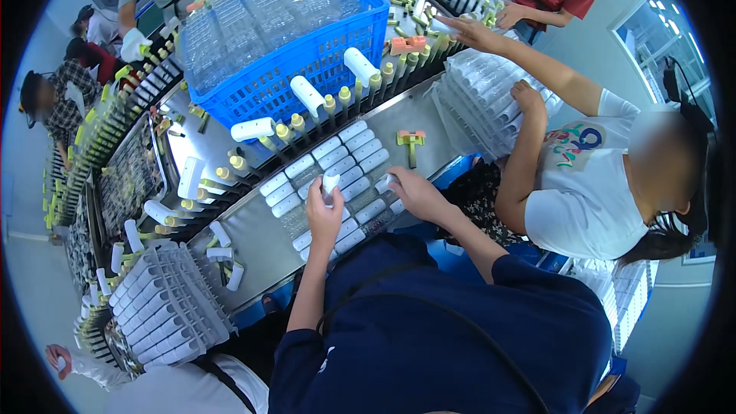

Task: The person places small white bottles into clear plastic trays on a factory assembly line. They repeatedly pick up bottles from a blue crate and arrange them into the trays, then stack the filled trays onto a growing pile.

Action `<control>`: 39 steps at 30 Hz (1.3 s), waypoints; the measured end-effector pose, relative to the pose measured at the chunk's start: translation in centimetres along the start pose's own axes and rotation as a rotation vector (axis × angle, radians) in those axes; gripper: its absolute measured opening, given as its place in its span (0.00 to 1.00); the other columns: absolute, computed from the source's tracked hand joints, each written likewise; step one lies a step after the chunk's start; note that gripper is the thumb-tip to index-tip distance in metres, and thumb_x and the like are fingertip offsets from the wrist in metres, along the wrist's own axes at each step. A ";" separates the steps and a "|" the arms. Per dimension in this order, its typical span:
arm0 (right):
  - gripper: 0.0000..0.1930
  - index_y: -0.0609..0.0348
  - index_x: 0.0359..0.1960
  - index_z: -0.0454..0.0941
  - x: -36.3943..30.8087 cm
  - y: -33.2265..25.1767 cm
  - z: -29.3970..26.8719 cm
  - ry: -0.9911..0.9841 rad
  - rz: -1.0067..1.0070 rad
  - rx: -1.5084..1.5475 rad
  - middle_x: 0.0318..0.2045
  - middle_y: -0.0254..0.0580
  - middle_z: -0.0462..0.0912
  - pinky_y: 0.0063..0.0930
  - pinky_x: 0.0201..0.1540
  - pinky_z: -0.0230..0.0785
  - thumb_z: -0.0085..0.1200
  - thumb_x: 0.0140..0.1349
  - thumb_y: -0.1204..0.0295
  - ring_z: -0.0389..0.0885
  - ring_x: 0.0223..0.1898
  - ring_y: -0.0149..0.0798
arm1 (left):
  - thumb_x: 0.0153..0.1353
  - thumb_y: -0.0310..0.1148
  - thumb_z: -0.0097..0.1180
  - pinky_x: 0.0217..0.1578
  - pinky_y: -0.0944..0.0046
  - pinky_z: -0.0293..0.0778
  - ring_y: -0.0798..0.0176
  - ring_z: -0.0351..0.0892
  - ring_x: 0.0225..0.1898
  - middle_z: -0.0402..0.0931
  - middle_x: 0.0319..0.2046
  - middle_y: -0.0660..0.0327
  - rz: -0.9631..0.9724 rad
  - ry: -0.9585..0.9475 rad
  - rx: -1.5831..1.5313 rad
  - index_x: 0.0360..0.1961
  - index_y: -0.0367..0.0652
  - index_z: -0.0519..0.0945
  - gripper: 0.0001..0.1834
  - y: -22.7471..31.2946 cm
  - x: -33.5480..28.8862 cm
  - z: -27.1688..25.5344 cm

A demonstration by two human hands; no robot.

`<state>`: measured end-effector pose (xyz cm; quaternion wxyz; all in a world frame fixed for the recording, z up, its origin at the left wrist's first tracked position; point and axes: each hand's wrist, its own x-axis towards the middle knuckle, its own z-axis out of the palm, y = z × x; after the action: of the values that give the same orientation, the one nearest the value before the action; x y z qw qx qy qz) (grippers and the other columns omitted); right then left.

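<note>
My left hand [325, 217] is closed around a white plastic shell [330, 183], held upright above a clear plastic tray [294, 222]. Many similar white shells [354, 135] lie in rows in that tray, and a few of its pockets show bare plastic. To the right, my right hand [420, 198] pinches another white shell [386, 182] over the tray's right side. Its far end is covered by my fingers. Beyond the tray runs a line of yellow-tipped pegs [345, 97], where several white shells [307, 95] sit tilted on the tips.
A blue crate [291, 92] full of clear trays stands behind the pegs. An orange and yellow-green clamp [412, 140] lies on the metal table [391, 120]. Tray stacks stand left [165, 303] and right [479, 88]. A co-worker in white [590, 176] reaches in from the right; others work farther off.
</note>
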<state>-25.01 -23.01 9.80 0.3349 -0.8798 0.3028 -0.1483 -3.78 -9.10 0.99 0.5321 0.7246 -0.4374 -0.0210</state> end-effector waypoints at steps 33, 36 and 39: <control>0.21 0.68 0.40 0.80 3.5 0.9 -0.6 0.036 0.249 0.246 0.25 0.45 0.81 0.36 0.34 0.73 0.55 0.79 0.57 0.83 0.27 0.37 | 0.72 0.40 0.53 0.47 0.42 0.81 0.35 0.87 0.46 0.85 0.42 0.38 -0.199 -0.310 0.475 0.45 0.30 0.81 0.19 10.7 24.8 -5.9; 0.20 0.68 0.42 0.80 5.2 1.2 -0.6 0.047 0.219 0.288 0.26 0.44 0.82 0.35 0.34 0.73 0.54 0.79 0.58 0.83 0.28 0.36 | 0.67 0.33 0.60 0.39 0.51 0.86 0.44 0.88 0.40 0.82 0.40 0.49 -0.023 -0.084 0.840 0.48 0.33 0.78 0.15 9.0 21.8 -4.1; 0.18 0.66 0.44 0.81 7.7 1.8 -0.6 0.130 0.242 0.438 0.29 0.39 0.84 0.31 0.35 0.72 0.53 0.80 0.60 0.81 0.29 0.31 | 0.69 0.36 0.61 0.35 0.52 0.85 0.47 0.87 0.39 0.80 0.39 0.52 -0.047 0.116 0.818 0.52 0.34 0.75 0.18 7.7 19.5 -5.1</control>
<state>-20.07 -29.21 9.45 0.5126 -0.7323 0.3873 -0.2257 6.05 -18.48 17.75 0.2235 0.8861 -0.3623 0.1831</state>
